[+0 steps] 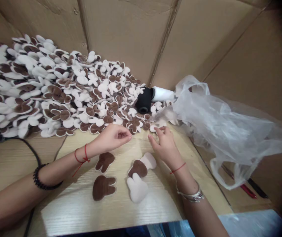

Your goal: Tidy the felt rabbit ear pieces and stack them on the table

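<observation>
My left hand (117,136) hovers over the board in front of the pile, fingertips pinched; whatever is between them is too small to make out, though a faint thread-like line seems to run rightward. My right hand (162,140) is raised opposite, its thumb and fingers apart, near the pile's edge. Below my left hand lie two brown bunny-head pieces, one upper (104,162) and one lower (103,187). Between the hands and lower down, a brown piece (138,168) overlaps a pale one (149,160), and a white bunny-head piece (137,187) touches the brown one.
A large heap of white and brown bunny-head pieces (81,79) covers the back left. Black (144,100) and white (163,94) thread spools stand behind. A clear plastic bag (212,112) and red-handled tool (248,191) lie right. A black cable (31,149) runs at left.
</observation>
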A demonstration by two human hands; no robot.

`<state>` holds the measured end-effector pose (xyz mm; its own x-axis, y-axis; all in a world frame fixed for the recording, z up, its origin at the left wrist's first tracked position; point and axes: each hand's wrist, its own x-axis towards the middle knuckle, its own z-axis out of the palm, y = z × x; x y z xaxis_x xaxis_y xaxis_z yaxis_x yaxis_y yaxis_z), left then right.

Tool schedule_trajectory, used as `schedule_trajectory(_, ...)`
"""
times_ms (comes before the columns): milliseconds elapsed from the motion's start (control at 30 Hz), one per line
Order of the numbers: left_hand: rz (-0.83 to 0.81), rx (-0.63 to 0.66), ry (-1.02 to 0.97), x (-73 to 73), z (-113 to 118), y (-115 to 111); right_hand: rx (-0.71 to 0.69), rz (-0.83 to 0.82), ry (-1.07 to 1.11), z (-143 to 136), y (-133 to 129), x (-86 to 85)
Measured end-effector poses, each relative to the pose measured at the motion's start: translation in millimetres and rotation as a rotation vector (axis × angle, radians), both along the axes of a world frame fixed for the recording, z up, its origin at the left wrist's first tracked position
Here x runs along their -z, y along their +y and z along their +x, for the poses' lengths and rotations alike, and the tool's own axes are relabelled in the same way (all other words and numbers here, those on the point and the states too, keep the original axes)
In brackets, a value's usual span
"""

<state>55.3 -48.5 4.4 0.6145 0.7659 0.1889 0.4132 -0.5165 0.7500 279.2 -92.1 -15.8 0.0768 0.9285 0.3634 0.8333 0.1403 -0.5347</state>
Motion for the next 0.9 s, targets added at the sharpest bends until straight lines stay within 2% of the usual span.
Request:
schedule_trajectory(67, 0.188, 0.067, 0.14, -8.1, -3, -3, 0.063, 0.153, -0.215, -4, -4, -1.3)
schedule_trajectory(133, 0.321, 0.156, 0.271, -13.1, -4, -8, 0.053, 0.257, -0.313, -11, -9, -6.1)
schedule_trajectory(200, 0.365, 0.221, 0.356, -15.7, -4, -12, 0.01, 0.351, -0.358, -18, -15, -12.8)
schedule_trajectory(267, 0.355, 0.256, 0.413, -18.0, -5, -15, 0.035, 0.446, -0.393, -21, -19, -19.3)
schedule_trajectory(333, 0.343, 0.235, 0.511, -21.9, -8, -16, 0.156, 0.557, -0.406, -18, -21, -24.9)
schedule_trajectory(400, 0.36, 0.147, 0.636, -27.8, -14, -15, 0.289, 0.649, -0.351, -10, -20, -29.6)
schedule_trajectory(467, 0.361, 0.083, 0.679, -34.2, -18, -13, 0.294, 0.708, -0.224, -2, -19, -33.3)
schedule_trajectory(500, 0.344, 0.088, 0.646, -36.9, -20, -13, 0.232, 0.708, -0.145, -1, -18, -34.5)
schedule_trajectory(567, 0.28, 0.172, 0.503, -39.9, -20, -15, -0.04, 0.61, 0.005, -4, -20, -34.7)
schedule_trajectory(633, 0.224, 0.259, 0.343, -39.5, -16, -19, -0.398, 0.367, 0.125, -17, -24, -31.4)
schedule_trajectory(700, 0.201, 0.26, 0.251, -36.6, -11, -24, -0.64, 0.103, 0.229, -33, -29, -24.5)
schedule_trajectory(767, 0.189, 0.207, 0.231, -33.1, -7, -26, -0.671, -0.069, 0.361, -46, -32, -15.6)
schedule_trajectory(900, 0.174, 0.109, 0.282, -29.6, -4, -23, -0.547, -0.287, 0.654, -57, -31, -0.7)
